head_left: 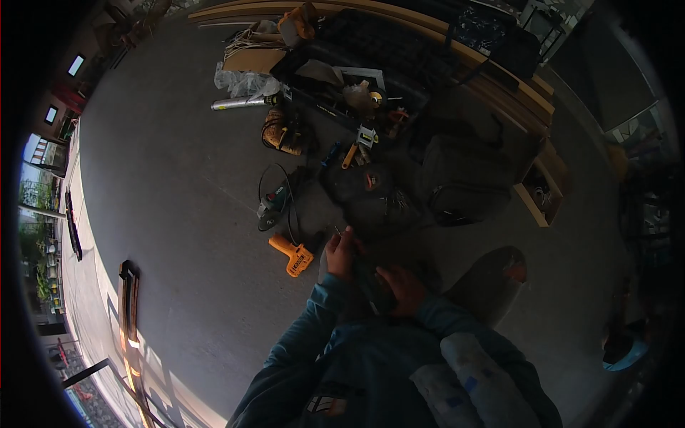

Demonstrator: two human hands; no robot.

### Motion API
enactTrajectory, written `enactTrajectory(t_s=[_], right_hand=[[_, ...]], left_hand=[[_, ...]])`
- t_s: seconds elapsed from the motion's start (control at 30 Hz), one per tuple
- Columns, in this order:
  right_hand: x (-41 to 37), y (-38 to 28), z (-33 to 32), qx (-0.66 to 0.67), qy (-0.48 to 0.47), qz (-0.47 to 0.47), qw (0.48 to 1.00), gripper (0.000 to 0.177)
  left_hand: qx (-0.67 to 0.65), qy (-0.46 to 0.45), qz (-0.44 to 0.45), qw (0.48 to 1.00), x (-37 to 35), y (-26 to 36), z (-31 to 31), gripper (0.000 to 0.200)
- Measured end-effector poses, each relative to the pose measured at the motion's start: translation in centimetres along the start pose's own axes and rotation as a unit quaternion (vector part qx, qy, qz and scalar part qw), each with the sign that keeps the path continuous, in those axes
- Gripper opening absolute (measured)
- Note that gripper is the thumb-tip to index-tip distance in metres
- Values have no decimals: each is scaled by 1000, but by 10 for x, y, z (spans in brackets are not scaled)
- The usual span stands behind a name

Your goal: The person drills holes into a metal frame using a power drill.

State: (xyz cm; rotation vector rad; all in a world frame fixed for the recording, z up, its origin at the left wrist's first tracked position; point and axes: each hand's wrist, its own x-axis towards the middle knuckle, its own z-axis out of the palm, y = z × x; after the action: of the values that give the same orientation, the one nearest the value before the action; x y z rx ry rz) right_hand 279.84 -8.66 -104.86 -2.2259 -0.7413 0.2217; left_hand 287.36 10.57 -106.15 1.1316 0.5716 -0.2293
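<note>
My left hand [340,257] is closed in front of my body, its fingers pinched together; a small thin metal piece [337,230] sticks out beside the fingertips. My right hand [404,289] lies closed against a dark green tool [372,287], which sits in shadow between my two hands. Its exact kind is too dark to tell. To the left of my left hand, an orange cordless drill [292,255] rests on the floor. Beyond it is a green corded power tool [273,202] with its black cable looped around it.
A black toolbox [314,107] with assorted tools stands ahead. Nearer are a yellow power tool [280,134], an orange-handled tool [349,155] and a dark bag [464,178]. A wooden box [531,196] lies right; long boards [528,96] lie behind. Metal profiles [128,307] lie left.
</note>
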Motion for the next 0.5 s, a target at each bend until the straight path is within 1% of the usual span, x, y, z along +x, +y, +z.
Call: enactTrajectory(t_s=[0.03, 0.07, 0.1, 0.13, 0.2, 0.23, 0.3, 0.33, 0.37, 0.4, 0.43, 0.5], right_hand=[[-1, 0, 2, 17, 35, -16, 999, 87], [-1, 1, 3, 19, 31, -18, 999, 87], [-2, 2, 4, 2, 35, -15, 999, 86], [-1, 4, 4, -16, 40, -13, 999, 85], [-2, 7, 6, -22, 22, -5, 1000, 86], [-1, 8, 6, -28, 9, 4, 1000, 86], [-2, 10, 5, -34, -17, 10, 999, 87], [-1, 12, 3, -43, -37, 12, 998, 89], [-2, 17, 4, -44, -40, 11, 998, 89], [-7, 22, 8, -53, -20, -9, 998, 90], [-6, 21, 8, -60, -1, -29, 998, 91], [-7, 21, 5, -41, -2, -20, 999, 91]], left_hand=[[-2, 4, 0, 1000, -8, 8, 5, 27], [-61, -26, -90, 994, -17, 16, 11, 26], [-121, -57, -180, 975, -21, 19, 13, 25], [-124, -54, -180, 974, -18, 17, 9, 25], [-144, -126, -230, 954, -13, 9, 0, 21], [-146, -123, -233, 954, -11, 7, -2, 21], [-115, -133, -196, 965, -8, 4, -5, 17], [-118, -132, -197, 964, -10, 6, -2, 17], [-138, -121, -174, 968, -14, 9, 2, 14], [-158, -109, -151, 970, -18, 11, 5, 11], [-161, -105, -153, 969, -21, 16, 7, 11], [-103, -137, -106, 980, -27, 24, 10, 15]])
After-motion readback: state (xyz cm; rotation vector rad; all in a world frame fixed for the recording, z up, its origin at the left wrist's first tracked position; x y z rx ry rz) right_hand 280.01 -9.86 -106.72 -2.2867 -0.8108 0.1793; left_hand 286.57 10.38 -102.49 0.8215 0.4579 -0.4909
